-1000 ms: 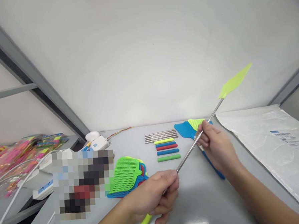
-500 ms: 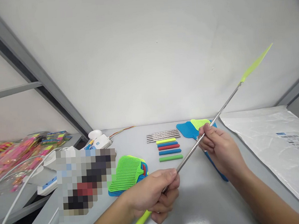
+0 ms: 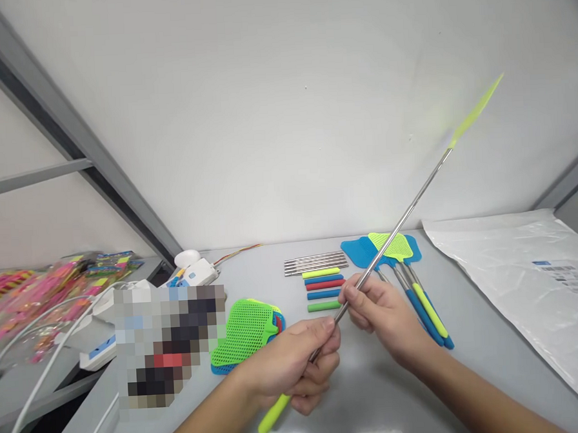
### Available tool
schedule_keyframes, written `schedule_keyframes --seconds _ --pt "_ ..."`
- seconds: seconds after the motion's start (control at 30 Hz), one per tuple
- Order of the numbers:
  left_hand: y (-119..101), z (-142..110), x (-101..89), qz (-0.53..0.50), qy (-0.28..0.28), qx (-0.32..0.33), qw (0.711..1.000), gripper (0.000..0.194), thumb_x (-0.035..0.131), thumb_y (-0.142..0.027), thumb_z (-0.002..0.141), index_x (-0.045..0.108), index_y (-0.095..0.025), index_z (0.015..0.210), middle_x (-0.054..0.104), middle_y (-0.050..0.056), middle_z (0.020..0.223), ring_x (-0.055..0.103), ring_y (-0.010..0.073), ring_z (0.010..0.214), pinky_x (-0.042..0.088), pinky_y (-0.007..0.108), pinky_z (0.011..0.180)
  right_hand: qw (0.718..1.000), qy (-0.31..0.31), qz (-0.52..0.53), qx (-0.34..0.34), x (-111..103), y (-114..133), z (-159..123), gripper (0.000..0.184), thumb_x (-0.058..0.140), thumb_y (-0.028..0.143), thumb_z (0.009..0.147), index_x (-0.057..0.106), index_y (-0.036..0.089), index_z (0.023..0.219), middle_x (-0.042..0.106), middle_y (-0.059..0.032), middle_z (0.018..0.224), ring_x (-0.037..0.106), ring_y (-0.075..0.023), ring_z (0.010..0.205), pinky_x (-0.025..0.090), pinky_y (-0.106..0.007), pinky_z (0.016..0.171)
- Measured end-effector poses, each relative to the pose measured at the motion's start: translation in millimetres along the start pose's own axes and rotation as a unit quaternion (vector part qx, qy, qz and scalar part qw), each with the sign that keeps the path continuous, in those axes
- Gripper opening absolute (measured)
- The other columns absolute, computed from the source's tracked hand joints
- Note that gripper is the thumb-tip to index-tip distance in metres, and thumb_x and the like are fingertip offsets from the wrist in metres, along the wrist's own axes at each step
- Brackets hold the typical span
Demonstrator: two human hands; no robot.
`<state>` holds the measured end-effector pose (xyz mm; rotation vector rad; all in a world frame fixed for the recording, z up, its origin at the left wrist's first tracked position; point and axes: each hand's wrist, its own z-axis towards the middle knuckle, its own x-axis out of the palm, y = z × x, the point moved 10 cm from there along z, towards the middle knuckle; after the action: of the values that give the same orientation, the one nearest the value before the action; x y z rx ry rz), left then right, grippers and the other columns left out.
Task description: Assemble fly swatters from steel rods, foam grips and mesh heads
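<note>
I'm looking at a smooth grey tabletop (image 3: 375,383) running up to the wall, which I'll call twelve o'clock. Near twelve, slim metal rods (image 3: 315,263) lie side by side, with five coloured tubes (image 3: 324,284) just on their six o'clock side. At one, fly swatters (image 3: 401,249) overlap, handles pointing towards five. A stack of mesh heads (image 3: 246,328) sits around nine, a white plug block (image 3: 199,273) at ten, a white plastic bag (image 3: 509,273) at two to three.
</note>
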<state>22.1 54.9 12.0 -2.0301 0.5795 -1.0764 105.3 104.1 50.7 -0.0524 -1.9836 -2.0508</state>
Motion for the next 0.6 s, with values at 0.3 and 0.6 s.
schedule_keyframes --seconds 0.3,0.6 --pt "2 -3 3.3 0.045 0.005 -0.008 0.999 0.037 0.037 -0.053 0.096 0.036 -0.022 0.075 0.027 -0.01 0.05 0.013 0.0053 0.037 0.02 0.015 0.031 0.983 -0.155 0.075 -0.062 -84 45 3 0.024 0.063 0.039 0.087 0.064 0.017 0.077 0.028 0.0072 0.05 0.022 -0.0078 0.048 0.02 -0.025 0.047" --pt "2 -3 -1.0 0.048 0.002 -0.002 0.999 0.037 0.036 -0.052 0.096 0.036 -0.022 0.074 0.026 -0.01 0.049 0.014 0.0052 0.035 0.024 0.016 0.032 0.987 -0.13 0.063 -0.069 -60 32 2 0.026 0.063 0.046 0.086 0.064 0.02 0.082 0.031 0.007 0.05 0.027 -0.009 0.048 0.025 -0.026 0.048"
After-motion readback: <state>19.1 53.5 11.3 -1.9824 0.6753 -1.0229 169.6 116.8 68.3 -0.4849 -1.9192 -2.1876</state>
